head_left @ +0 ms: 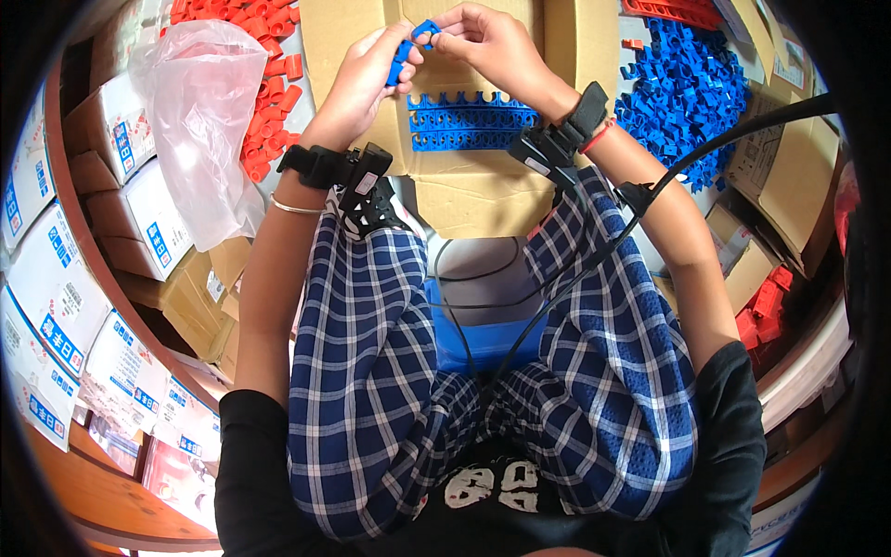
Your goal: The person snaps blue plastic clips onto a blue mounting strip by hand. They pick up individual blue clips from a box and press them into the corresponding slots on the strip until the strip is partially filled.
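My left hand (362, 82) is closed around a short strip of blue plastic pipe clips (399, 65), held over the cardboard box. My right hand (497, 48) pinches a single blue pipe clip (426, 31) between thumb and fingertips, close by the strip's upper end. Whether the two pieces touch, I cannot tell. Below my hands, several joined rows of blue pipe clips (464, 125) lie side by side in the open cardboard box (469, 195).
Loose blue clips (682, 93) form a large heap at the right. Red tube-shaped fittings (269, 121) lie at the left, beside a clear plastic bag (200, 121). White cartons (125, 130) are stacked at far left. A black cable (724, 139) crosses my right forearm.
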